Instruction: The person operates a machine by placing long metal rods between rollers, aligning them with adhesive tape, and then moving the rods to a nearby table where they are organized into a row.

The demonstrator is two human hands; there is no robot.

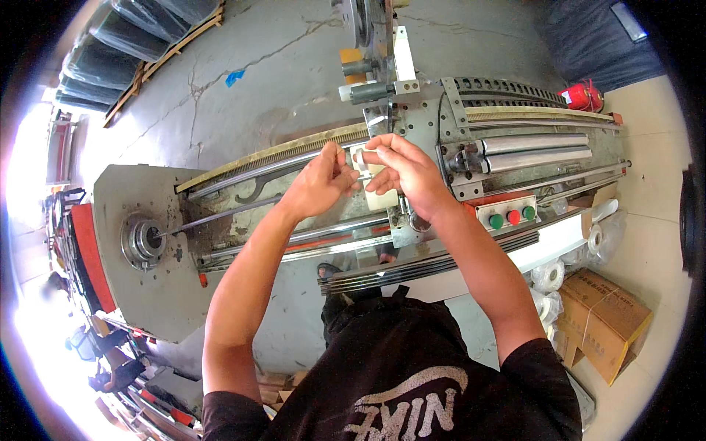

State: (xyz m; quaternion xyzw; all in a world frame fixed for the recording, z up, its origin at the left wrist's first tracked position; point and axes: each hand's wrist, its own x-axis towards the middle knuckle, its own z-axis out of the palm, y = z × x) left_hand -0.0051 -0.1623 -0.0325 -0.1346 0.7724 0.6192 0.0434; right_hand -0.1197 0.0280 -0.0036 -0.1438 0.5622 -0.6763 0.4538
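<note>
While the person's black shirt [397, 367] fills the nearest part of the view, both bare forearms reach up from it toward a long grey metal machine bed [412, 198] that runs across the middle. At the centre of that bed the left hand [321, 180] and right hand [401, 170] meet, almost touching. Their fingertips are pinched together on a thin metal rod [220, 214], which runs from the hands leftward along the bed to a round chuck [143, 241] at its left end. Just right of the hands, on the bed's front edge, sits a small panel with two green buttons and a red one [512, 216]. Cardboard boxes [603, 320] lie on the floor right of the bed. Beyond the bed stretch cracked concrete floor [243, 66], a red fire extinguisher [582, 95], and wrapped dark rolls on a pallet [125, 37].
</note>
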